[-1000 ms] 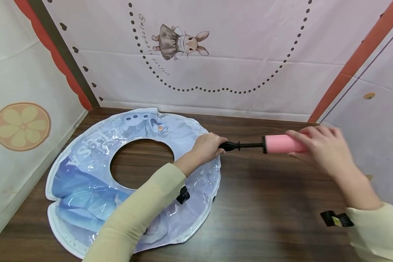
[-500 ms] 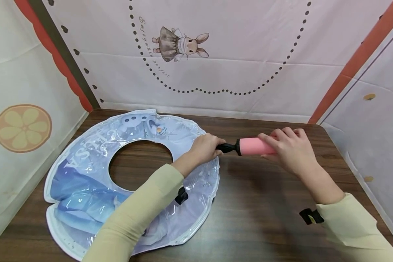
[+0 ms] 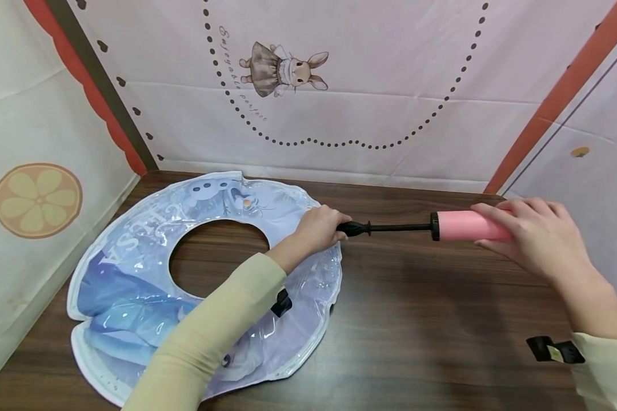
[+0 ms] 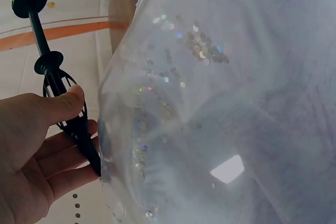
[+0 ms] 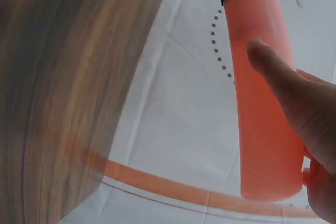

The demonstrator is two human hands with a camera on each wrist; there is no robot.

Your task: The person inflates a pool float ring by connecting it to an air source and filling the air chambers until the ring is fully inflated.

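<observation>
A hand pump [image 3: 465, 225] with a pink barrel and black rod lies nearly level between the two hands. My right hand [image 3: 540, 237] grips the pink barrel, thumb along its side in the right wrist view. My left hand [image 3: 316, 228] pinches the pump's black tapered end [image 4: 68, 100] between thumb and fingers. In the left wrist view, its tip meets the edge of the clear plastic of a swim ring [image 4: 210, 103]. Blue and lilac, with a snowman print, the swim ring [image 3: 293, 208] lies partly puffed and wrinkled under my left forearm. The black rod [image 3: 401, 227] shows at length between handle and barrel.
The dark wood table [image 3: 391, 342] carries the ring on its left half. A printed cloth [image 3: 391, 74] with a rabbit stands behind, and more cloth walls flank both sides. Black straps [image 3: 555, 349] hang at the sleeves.
My right hand pushed the pink barrel left against the black end, then drew it back right, exposing the rod again. My left hand kept its pinch, and the ring shifted slightly left.
</observation>
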